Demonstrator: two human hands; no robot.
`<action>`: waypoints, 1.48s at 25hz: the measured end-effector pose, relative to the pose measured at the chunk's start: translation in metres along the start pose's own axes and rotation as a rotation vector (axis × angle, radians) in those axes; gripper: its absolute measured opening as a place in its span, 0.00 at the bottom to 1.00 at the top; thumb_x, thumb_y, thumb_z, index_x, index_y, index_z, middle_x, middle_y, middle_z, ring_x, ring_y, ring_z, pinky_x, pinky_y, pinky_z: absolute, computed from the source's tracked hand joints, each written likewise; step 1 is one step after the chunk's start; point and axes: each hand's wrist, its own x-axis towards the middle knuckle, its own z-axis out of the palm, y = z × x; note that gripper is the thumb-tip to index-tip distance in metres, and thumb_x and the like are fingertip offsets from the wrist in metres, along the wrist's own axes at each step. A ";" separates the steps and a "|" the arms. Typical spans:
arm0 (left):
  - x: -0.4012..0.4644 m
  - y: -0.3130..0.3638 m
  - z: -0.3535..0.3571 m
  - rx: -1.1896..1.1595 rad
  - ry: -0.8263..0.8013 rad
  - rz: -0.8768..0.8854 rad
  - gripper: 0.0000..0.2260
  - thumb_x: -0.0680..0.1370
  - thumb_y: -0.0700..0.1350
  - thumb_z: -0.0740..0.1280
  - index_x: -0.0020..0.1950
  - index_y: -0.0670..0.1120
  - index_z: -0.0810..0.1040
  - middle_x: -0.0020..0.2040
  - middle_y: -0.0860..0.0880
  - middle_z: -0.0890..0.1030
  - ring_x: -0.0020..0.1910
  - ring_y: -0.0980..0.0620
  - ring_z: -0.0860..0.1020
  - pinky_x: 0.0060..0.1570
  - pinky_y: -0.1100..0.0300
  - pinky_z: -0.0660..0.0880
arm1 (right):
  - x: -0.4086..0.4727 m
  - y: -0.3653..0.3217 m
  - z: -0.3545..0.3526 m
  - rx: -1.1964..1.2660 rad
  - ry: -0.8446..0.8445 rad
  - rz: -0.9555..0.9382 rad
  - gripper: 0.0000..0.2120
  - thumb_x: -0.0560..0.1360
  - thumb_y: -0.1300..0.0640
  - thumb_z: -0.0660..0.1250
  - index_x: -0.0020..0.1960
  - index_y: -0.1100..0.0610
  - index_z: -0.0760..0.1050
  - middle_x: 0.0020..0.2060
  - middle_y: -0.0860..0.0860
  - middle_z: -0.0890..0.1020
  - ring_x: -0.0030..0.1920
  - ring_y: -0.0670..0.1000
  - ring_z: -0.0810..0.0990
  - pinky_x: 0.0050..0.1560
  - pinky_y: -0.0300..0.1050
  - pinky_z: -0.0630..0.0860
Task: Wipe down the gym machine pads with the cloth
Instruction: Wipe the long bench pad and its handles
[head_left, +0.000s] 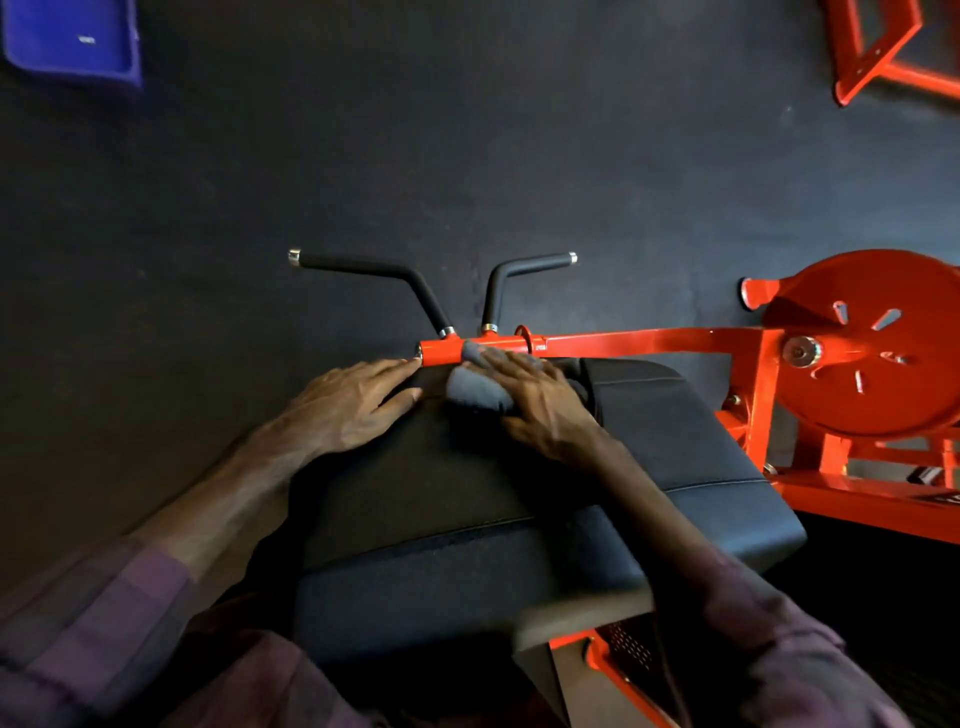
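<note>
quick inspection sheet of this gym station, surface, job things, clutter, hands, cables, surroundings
surface: black machine pad, stitched seam across it, tilted down toward the person.
job's things: grey cloth bunched at the pad's far edge, against the orange crossbar.
clutter: nothing seen on the pad besides the cloth.
hands: right hand lies flat, fingers straight, pressing on the cloth; left hand rests flat on the pad beside it, fingertips near the crossbar's end.
cables: nothing seen.
surroundings: two black handles rise from the crossbar; orange cam wheel at right; another orange frame top right; blue mat top left on the dark floor.
</note>
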 end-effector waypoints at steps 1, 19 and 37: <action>-0.001 -0.005 0.002 -0.032 -0.010 -0.013 0.43 0.75 0.74 0.39 0.85 0.58 0.59 0.83 0.55 0.65 0.79 0.49 0.67 0.77 0.46 0.65 | -0.005 0.004 0.002 0.020 -0.047 -0.127 0.41 0.71 0.39 0.54 0.84 0.40 0.55 0.85 0.44 0.54 0.85 0.51 0.52 0.83 0.55 0.48; -0.040 -0.038 0.025 -0.497 0.207 -0.159 0.23 0.87 0.54 0.64 0.82 0.51 0.69 0.79 0.54 0.70 0.78 0.52 0.67 0.77 0.56 0.63 | 0.045 -0.053 0.008 -0.023 0.006 0.025 0.44 0.69 0.34 0.51 0.84 0.42 0.56 0.84 0.43 0.60 0.83 0.53 0.60 0.81 0.60 0.56; -0.099 -0.061 0.067 -1.102 0.432 -0.281 0.34 0.77 0.66 0.63 0.77 0.48 0.76 0.74 0.52 0.78 0.75 0.57 0.73 0.78 0.57 0.66 | 0.073 -0.118 0.023 0.050 0.065 -0.111 0.34 0.78 0.33 0.61 0.82 0.42 0.64 0.79 0.42 0.70 0.77 0.51 0.71 0.77 0.58 0.66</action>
